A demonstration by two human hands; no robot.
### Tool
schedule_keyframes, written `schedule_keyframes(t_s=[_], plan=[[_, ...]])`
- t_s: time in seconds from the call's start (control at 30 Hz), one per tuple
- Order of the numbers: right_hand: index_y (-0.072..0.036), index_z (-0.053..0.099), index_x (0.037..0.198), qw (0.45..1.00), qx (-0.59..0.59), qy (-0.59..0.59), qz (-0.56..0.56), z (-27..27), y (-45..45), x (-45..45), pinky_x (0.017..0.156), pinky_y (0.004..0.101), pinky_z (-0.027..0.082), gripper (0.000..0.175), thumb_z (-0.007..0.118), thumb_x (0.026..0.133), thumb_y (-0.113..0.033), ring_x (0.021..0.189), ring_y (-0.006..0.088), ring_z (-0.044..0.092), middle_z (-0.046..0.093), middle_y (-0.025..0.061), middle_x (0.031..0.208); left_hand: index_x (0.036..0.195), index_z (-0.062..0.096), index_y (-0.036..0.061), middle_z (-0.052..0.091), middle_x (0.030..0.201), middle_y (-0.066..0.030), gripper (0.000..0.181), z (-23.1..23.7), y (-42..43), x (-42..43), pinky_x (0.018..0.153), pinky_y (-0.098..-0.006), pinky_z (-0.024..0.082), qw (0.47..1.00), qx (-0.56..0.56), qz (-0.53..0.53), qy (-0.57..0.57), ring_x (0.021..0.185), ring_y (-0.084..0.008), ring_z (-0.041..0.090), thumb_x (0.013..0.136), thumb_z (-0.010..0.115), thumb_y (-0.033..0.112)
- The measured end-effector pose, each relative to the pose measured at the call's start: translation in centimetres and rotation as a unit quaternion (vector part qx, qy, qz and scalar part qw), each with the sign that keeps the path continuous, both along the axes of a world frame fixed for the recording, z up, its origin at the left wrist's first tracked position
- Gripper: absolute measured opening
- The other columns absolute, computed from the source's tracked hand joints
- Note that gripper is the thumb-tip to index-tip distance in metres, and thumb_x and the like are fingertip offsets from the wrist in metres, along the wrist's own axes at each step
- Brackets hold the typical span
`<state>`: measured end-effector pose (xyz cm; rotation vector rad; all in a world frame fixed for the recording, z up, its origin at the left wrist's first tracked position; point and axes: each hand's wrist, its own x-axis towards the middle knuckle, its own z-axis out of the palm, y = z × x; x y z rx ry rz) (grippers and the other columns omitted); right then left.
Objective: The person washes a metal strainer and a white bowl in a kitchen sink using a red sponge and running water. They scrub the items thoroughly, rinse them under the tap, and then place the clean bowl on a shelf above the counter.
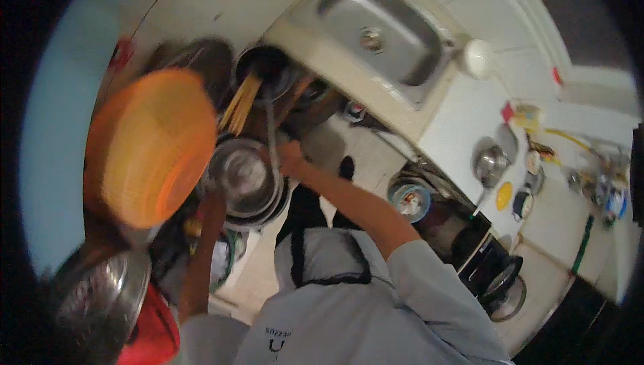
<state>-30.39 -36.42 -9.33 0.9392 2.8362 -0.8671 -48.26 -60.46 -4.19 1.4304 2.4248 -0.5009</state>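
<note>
Both my hands are at a round metal pot [245,170] that sits among nested metal vessels below me. My right hand [293,160] grips its right rim, beside a long thin handle or strip [272,128] of unclear kind. On the opposite side my left hand [213,201] holds the lower left rim; blur and shadow hide its fingers. Just beyond the pot, several wooden sticks or utensil handles [242,103] lean out of a dark pot [259,61]. An orange plastic basin [156,149] stands tilted to the left.
A steel sink [352,28] is set in the counter [453,118] at upper right. A ladle-like utensil [490,164] lies there, near a black stove [490,267]. Under the counter stands a bucket [410,202]. At lower left are a large metal bowl [108,289] and a red item [153,332].
</note>
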Motion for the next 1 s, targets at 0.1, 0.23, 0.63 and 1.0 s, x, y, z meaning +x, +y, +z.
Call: schedule_keyframes(t_s=[0.1, 0.23, 0.63, 1.0], plan=[[-0.007, 0.062, 0.072, 0.999, -0.049, -0.009, 0.005, 9.3, 1.7, 4.5, 0.050, 0.0423, 0.044, 0.039, 0.047, 0.091, -0.037, 0.060, 0.0368, 0.058, 0.059, 0.0168, 0.064, 0.086, 0.061, 0.0080, 0.063, 0.086, -0.0152, 0.019, 0.0, -5.0, 1.8, 0.060, -0.0479, 0.047, 0.950, 0.137, 0.144, -0.240, 0.072, -0.0357, 0.060, 0.084, 0.057, 0.026], [-0.008, 0.056, 0.107, 0.969, -0.183, 0.037, -0.164, 16.0, 2.5, 20.3, 0.062, 0.0468, 0.045, 0.036, 0.043, 0.094, -0.039, 0.071, 0.0387, 0.058, 0.059, 0.0219, 0.077, 0.096, 0.061, 0.0083, 0.064, 0.093, -0.0162, 0.021, 7.6, 0.1, 9.2, 0.066, -0.0465, 0.047, 0.901, 0.015, 0.240, -0.360, 0.079, -0.0360, 0.061, 0.087, 0.052, 0.025], [-0.001, 0.046, 0.091, 0.835, -0.137, 0.151, -0.511, 18.5, 27.1, 40.6, 0.055, 0.0370, 0.042, 0.032, 0.046, 0.094, -0.033, 0.061, 0.0243, 0.057, 0.057, 0.0152, 0.069, 0.101, 0.053, 0.0078, 0.062, 0.078, -0.0170, 0.034, 16.4, 38.4, 32.3, 0.069, -0.0445, 0.047, 0.865, 0.100, -0.053, -0.489, 0.076, -0.0376, 0.061, 0.092, 0.044, 0.040], [-0.002, 0.050, 0.098, 0.899, 0.010, 0.068, -0.433, 13.7, 50.5, 42.1, 0.070, 0.0475, 0.048, 0.030, 0.055, 0.084, -0.029, 0.079, 0.0370, 0.060, 0.062, 0.0196, 0.081, 0.123, 0.043, 0.0049, 0.061, 0.092, -0.0160, 0.041, 9.5, 68.1, 39.6, 0.070, -0.0364, 0.047, 0.841, 0.306, 0.012, -0.447, 0.079, -0.0253, 0.060, 0.092, 0.051, 0.029]])
